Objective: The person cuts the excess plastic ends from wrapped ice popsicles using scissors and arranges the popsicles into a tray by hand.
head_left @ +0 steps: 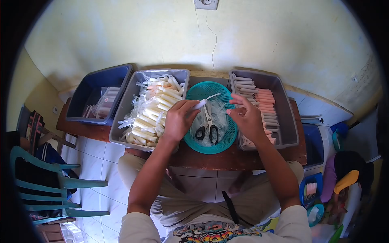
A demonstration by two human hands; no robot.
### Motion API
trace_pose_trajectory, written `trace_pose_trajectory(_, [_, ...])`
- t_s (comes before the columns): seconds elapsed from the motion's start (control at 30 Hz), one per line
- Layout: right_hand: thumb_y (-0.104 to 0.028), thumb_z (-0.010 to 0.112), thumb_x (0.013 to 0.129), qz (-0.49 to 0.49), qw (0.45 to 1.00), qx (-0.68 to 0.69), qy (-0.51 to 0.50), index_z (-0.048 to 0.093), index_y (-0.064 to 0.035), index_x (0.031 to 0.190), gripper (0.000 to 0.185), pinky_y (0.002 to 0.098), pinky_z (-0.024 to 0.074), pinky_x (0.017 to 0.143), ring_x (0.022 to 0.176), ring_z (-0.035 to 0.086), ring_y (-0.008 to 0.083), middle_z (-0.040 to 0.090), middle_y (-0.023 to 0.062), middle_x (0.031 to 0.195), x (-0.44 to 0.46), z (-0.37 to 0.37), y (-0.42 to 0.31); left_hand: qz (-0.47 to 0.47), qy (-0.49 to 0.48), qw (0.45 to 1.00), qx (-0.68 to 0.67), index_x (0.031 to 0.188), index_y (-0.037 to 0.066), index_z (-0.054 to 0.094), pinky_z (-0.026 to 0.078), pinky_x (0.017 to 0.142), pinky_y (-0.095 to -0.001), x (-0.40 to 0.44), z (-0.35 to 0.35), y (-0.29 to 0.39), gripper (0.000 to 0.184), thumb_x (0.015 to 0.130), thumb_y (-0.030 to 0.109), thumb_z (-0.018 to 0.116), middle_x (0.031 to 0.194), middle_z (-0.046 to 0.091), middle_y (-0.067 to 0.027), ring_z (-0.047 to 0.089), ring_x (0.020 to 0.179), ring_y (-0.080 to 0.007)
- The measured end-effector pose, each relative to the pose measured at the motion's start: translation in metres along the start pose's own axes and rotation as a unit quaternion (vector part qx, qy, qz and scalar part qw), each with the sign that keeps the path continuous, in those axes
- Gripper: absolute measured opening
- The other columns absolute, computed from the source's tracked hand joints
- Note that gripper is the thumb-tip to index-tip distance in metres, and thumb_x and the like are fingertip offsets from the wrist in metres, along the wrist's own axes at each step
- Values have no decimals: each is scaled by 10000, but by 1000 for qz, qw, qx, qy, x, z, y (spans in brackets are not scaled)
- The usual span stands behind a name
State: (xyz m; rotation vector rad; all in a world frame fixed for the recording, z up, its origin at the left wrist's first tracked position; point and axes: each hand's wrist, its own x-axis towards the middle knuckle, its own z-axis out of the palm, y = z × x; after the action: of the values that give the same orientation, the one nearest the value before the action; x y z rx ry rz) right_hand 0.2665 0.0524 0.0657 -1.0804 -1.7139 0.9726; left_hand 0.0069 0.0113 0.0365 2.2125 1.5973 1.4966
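My left hand [178, 120] is closed around one end of a whitish plastic-wrapped ice pop [199, 105], whose thin twisted plastic tail points up and right. My right hand [247, 119] hovers to the right of it, fingers apart and nothing visible in them. Below and between the hands stands a round turquoise basket [210, 150]. In it, black-handled scissors [209, 121] lie on a heap of clear plastic scraps [221, 108].
A grey tub [114, 135] on the left holds many creamy wrapped pops. The grey tub [292, 133] on the right has neat rows of pinkish and pale ones. A dark blue tub [73, 109] stands far left. All rest on a low wooden bench [198, 163]. A green chair [40, 178] stands lower left.
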Motion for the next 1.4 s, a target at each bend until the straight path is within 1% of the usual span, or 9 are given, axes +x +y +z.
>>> trace_pose_trajectory(0.17, [-113,826,902,8,986,-138,-92,629,40,1401,558,360,609,826,963,777,275,741,226,1206,-13,24,-10,1,1,1000,1,1138,59,772,616,827,-419,-1,5,-6,323,829,36,860,1060,773,-140,761,959,-344])
trace_pose_trajectory(0.3, [-140,848,875,-62,961,-261,-60,654,60,1349,550,438,612,864,1008,766,378,742,267,1169,-9,56,20,-10,-6,1000,10,1120,54,762,593,853,-440,-4,3,-7,330,805,40,860,1056,759,-120,732,981,-350])
trace_pose_trajectory(0.37, [-219,842,877,23,940,-322,-107,687,73,1195,459,517,597,918,1034,739,452,732,280,1136,-9,69,23,-16,-9,1000,14,1115,53,761,590,859,-441,-6,1,-8,327,804,39,859,1052,756,-117,729,981,-350])
trace_pose_trajectory(0.47, [-269,841,880,82,921,-356,-136,709,52,1112,417,506,601,933,1049,736,460,726,291,1140,-6,87,38,-22,-4,1000,14,1111,51,759,588,856,-442,-9,0,-11,323,803,38,856,1045,751,-115,727,977,-349])
trace_pose_trajectory(0.6, [-262,845,873,146,897,-383,-163,708,44,1139,428,499,597,958,1073,732,456,716,291,1163,-5,100,39,-32,-9,999,18,1110,56,758,588,853,-438,-12,-2,-14,324,802,39,856,1048,749,-108,726,977,-344])
trace_pose_trajectory(0.77, [-264,875,825,184,887,-389,-166,591,97,1298,659,473,588,1008,1192,698,456,663,302,1262,-1,118,53,-26,-6,999,20,1109,63,761,588,849,-436,-13,-1,-14,325,799,35,855,1044,747,-99,725,969,-337])
trace_pose_trajectory(1.0, [-325,903,810,194,885,-396,-150,594,112,1255,696,489,579,1015,1186,687,465,623,305,1290,2,126,58,-16,-12,1000,22,1106,68,761,588,846,-432,-13,1,-16,327,795,33,855,1045,748,-96,724,969,-336])
trace_pose_trajectory(1.1, [-256,901,785,208,878,-390,-181,553,139,1302,738,460,580,1038,1206,692,437,621,311,1321,8,124,61,-11,-10,1000,24,1111,69,762,588,849,-435,-12,2,-15,333,794,34,855,1049,748,-96,722,972,-337])
trace_pose_trajectory(1.4, [-258,874,764,120,918,-339,-167,520,113,1372,796,500,549,1039,1191,646,491,580,338,1327,-1,92,55,-12,11,999,46,1127,77,785,599,852,-428,-11,-3,-18,338,800,48,869,1072,764,-113,736,983,-331])
